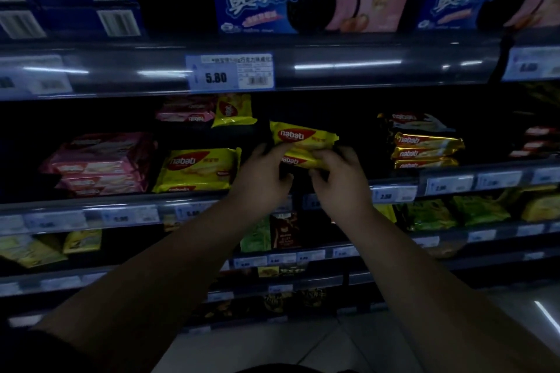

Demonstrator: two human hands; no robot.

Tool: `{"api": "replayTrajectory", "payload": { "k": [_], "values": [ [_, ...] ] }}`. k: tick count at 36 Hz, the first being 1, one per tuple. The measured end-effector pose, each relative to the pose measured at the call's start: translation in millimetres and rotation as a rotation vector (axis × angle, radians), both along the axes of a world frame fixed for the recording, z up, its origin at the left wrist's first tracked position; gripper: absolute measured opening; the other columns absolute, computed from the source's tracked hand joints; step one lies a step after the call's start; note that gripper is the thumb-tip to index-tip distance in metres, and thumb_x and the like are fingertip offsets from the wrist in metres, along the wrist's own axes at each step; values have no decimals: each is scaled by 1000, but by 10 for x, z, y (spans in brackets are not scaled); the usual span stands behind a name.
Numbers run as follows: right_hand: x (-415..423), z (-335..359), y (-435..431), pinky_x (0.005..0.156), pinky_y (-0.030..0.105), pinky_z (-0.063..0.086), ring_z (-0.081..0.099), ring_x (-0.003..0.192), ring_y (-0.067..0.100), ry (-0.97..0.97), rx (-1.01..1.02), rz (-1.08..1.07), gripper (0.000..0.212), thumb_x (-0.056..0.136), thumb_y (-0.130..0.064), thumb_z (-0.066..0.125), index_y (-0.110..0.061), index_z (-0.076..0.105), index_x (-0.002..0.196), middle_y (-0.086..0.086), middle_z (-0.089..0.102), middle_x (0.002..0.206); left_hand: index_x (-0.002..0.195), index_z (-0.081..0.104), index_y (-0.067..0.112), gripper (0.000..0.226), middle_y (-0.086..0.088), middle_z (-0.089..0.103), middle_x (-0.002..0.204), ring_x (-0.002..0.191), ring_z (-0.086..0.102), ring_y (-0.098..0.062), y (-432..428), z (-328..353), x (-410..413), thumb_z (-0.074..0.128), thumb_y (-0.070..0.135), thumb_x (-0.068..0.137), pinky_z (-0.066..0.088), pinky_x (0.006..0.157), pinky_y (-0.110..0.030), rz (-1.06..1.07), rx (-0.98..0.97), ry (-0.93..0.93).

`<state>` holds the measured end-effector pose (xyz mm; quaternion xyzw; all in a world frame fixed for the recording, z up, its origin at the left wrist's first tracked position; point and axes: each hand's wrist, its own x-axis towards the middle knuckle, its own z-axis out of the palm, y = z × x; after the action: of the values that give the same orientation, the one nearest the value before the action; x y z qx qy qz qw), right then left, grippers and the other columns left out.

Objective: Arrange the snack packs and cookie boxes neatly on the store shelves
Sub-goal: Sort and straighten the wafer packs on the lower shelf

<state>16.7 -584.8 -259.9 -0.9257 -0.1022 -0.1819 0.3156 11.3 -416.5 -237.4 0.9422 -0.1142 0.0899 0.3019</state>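
Both hands were raised to the middle shelf (45, 206), gripping small yellow wafer packs (303, 138) between them in front of a dark gap in the row. The left hand (263, 171) had its fingers curled round the packs' left end, and the right hand (341, 180) pinched the right end from below. In the dim light there seemed to be two packs, one on top of the other. Just left of them lay a larger yellow pack (198, 168), then a pile of pink packs (100, 163). Gold packs (424, 148) were stacked to the right. Blue cookie boxes (312, 4) stood on the shelf above, over a price tag (230, 73) reading 5.80.
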Motion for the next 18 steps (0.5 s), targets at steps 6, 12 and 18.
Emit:
{"api": "replayTrajectory", "payload": {
  "k": [6,12,18],
  "values": [
    [-193,69,665,87,41,53,58,107,36,-102,69,185,30,90,-10,65,-9,66,120,18,52,128,132,51,28,42,-12,49,129,95,61,-30,760,-68,-405,62,23,91,53,80,-43,149,-60,-257],
    [-265,25,1273,97,43,47,47,122,31,115,-24,265,48,90,-36,68,-24,55,135,4,40,142,140,46,19,65,-22,53,126,108,53,-45,1363,-187,-630,70,19,80,51,83,-49,270,142,-116],
    [-308,11,1390,98,38,47,43,130,27,145,-43,227,50,93,-37,64,-28,48,140,1,27,152,147,35,18,74,-18,44,133,114,48,-41,1450,-213,-701,70,14,83,49,83,-45,201,97,-98]
  ]
}}
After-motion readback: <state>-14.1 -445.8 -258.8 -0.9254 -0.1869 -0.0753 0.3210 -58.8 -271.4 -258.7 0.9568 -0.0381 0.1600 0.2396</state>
